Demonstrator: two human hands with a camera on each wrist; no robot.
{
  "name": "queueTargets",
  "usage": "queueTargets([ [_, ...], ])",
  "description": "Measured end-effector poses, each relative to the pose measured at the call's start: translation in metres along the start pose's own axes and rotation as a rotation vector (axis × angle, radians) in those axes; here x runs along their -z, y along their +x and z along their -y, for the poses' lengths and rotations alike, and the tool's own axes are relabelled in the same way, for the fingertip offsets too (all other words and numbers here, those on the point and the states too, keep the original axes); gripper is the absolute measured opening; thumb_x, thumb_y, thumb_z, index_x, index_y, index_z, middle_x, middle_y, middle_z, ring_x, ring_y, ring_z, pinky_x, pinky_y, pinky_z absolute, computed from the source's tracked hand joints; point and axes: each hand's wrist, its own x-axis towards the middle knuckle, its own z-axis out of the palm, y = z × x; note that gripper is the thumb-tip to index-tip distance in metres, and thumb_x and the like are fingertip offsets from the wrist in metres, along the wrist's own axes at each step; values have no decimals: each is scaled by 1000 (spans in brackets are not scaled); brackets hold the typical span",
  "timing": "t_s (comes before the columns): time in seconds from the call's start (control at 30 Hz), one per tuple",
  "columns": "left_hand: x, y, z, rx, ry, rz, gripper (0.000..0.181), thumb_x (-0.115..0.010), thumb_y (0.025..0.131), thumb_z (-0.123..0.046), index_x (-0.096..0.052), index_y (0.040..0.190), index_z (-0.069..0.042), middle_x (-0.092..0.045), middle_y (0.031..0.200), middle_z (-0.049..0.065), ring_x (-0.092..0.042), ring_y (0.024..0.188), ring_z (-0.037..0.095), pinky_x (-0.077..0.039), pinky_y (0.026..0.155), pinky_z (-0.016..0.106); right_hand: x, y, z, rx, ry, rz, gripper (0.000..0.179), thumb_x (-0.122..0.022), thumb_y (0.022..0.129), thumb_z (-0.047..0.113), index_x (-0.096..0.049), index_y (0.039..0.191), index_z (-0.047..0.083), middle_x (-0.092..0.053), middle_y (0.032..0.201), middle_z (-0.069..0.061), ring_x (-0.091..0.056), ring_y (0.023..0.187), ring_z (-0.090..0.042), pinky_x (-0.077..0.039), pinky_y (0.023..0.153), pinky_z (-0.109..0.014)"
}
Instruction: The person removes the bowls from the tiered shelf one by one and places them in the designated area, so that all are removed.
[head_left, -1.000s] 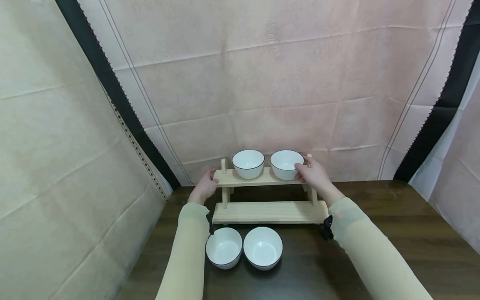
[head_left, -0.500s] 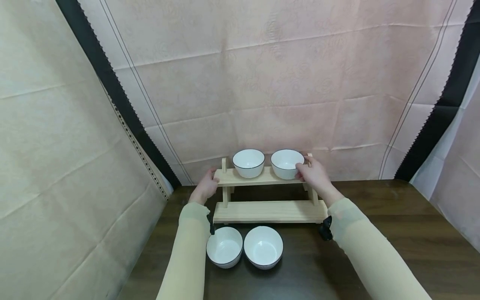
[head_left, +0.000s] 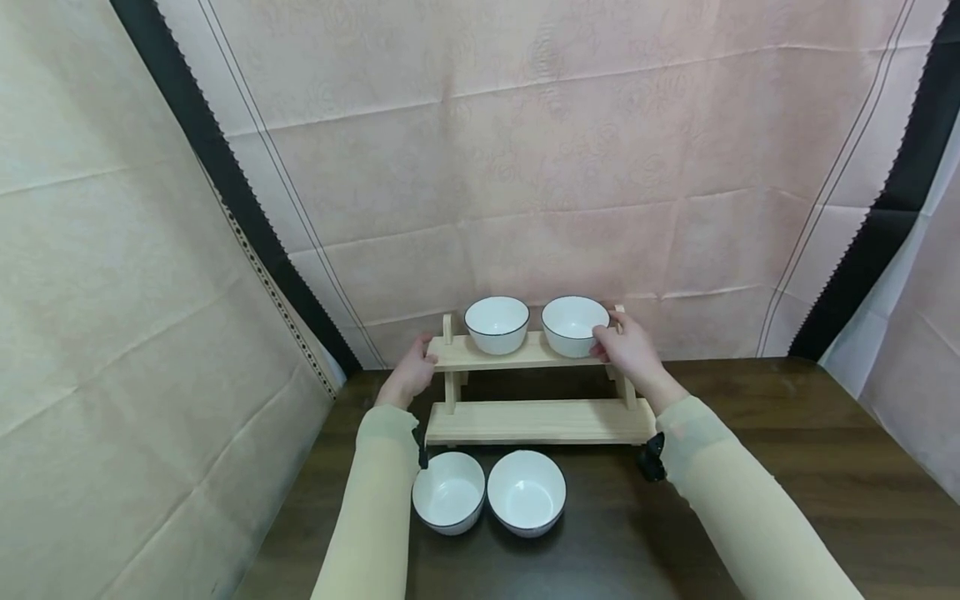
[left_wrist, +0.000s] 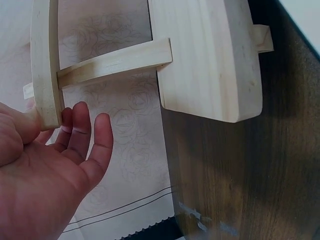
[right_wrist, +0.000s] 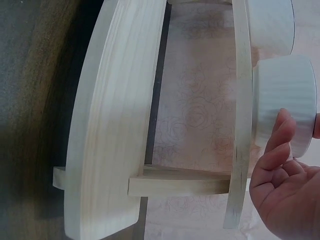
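Observation:
A two-tier wooden shelf rack (head_left: 540, 422) stands at the back of the table, with two white dark-rimmed bowls side by side on its upper board. My left hand (head_left: 408, 372) is at the left end of that board; in the left wrist view its thumb and index finger pinch the board end (left_wrist: 47, 107), the other fingers loosely bent beside it. My right hand (head_left: 633, 354) grips the right upper bowl (head_left: 572, 321), thumb at the rim and fingers against the ribbed side (right_wrist: 282, 95). Beside it sits the left upper bowl (head_left: 497, 321).
Two more white bowls, a left one (head_left: 448, 492) and a right one (head_left: 527, 492), stand on the dark wooden table (head_left: 750, 433) in front of the rack. The lower board holds nothing. A pale fabric wall (head_left: 555, 192) rises close behind the rack.

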Motion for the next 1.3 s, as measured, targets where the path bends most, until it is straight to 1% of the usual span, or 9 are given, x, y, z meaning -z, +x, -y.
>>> queueTargets([
  [0.17, 5, -1, -3, -7, -31, 16, 51, -32, 101, -18, -15, 149, -21, -26, 151, 14, -36, 133, 33, -35, 104, 55, 1, -1, 3, 8, 6, -6, 61, -44, 94, 30, -25, 147, 8, -68, 95, -18, -64, 89, -35, -52, 70, -28],
  [0.3, 8, -1, -4, -9, -30, 22, 52, -32, 101, -18, -14, 150, -20, -26, 151, 14, -36, 132, 32, -33, 105, 54, 1, 0, 5, 22, 21, -20, 61, -44, 93, 27, -26, 147, 6, -68, 93, -19, -66, 82, -29, -52, 67, -25],
  [0.4, 8, -2, -4, -9, -24, 19, 52, -32, 102, -18, -14, 150, -21, -26, 151, 14, -38, 131, 32, -34, 105, 54, 1, 1, 5, 27, 38, -23, 60, -44, 92, 24, -27, 146, 5, -68, 92, -19, -66, 75, -21, -53, 65, -25],
  [0.5, 9, -2, -4, -11, -22, 14, 52, -32, 102, -18, -13, 150, -21, -26, 151, 14, -38, 130, 31, -34, 104, 53, 0, 1, 4, 21, 78, -23, 61, -44, 91, 21, -25, 147, 5, -67, 92, -19, -66, 71, -16, -53, 64, -25],
  [0.7, 9, -3, -4, -2, -28, 2, 51, -32, 102, -19, -14, 150, -22, -26, 151, 13, -36, 133, 32, -33, 105, 54, -1, -2, 3, 8, 125, -21, 62, -43, 91, 19, -22, 147, 4, -67, 92, -20, -67, 83, -29, -52, 64, -24],
  [0.8, 9, -4, -3, 5, -18, -4, 51, -32, 102, -19, -15, 149, -22, -27, 151, 13, -34, 135, 32, -33, 105, 54, -1, -4, 1, -3, 127, -19, 60, -43, 93, 20, -22, 147, 5, -67, 92, -20, -66, 85, -31, -52, 64, -24],
  [0.9, 7, -4, -3, 2, -9, -7, 50, -31, 102, -19, -15, 149, -22, -28, 151, 13, -34, 136, 32, -34, 104, 54, 0, -7, 0, 0, 135, -23, 59, -42, 93, 18, -23, 147, 6, -67, 93, -20, -66, 81, -27, -51, 63, -23],
  [1.1, 3, -3, -1, -8, 0, -1, 51, -31, 102, -20, -14, 150, -22, -28, 151, 13, -33, 136, 32, -34, 105, 55, 4, -15, -3, -12, 150, -26, 61, -40, 92, 14, -20, 149, 8, -69, 93, -21, -61, 67, -9, -49, 61, -22],
  [1.3, 0, -6, -2, 0, 16, -5, 51, -31, 102, -19, -14, 150, -22, -28, 151, 14, -32, 136, 32, -31, 106, 55, 1, -17, -14, -5, 203, -24, 63, -41, 92, 12, -17, 150, 11, -69, 86, -14, -61, 67, -9, -50, 62, -22],
])
